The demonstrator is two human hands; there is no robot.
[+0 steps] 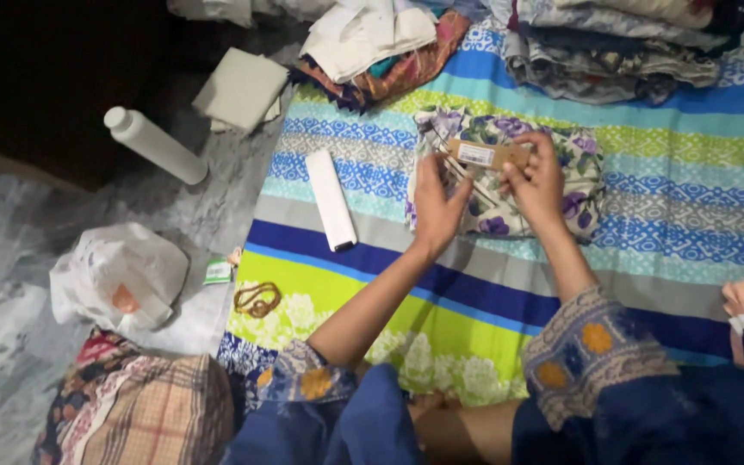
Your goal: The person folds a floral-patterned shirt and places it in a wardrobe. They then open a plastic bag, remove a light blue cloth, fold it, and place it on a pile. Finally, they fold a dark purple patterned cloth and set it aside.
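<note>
Both forearms reach forward from patterned blue sleeves over a striped sheet [475, 284]. The left hand [437, 205] pinches the lower left end of a brown card tag [488, 155]; the right hand [537, 182] grips its right end. The tag's long axis runs left to right, nearly level, above a folded floral cloth [579, 164]. Left lies a white roll [331, 200]; beyond, a white bottle [155, 145]

We read this as home, work done on floor: striped bedsheet [492, 284] spread over grey marble floor [10, 258], folded clothes [613, 43] stacked at far edge, plastic bag [118, 275] and white bottle [155, 145] beside it.
</note>
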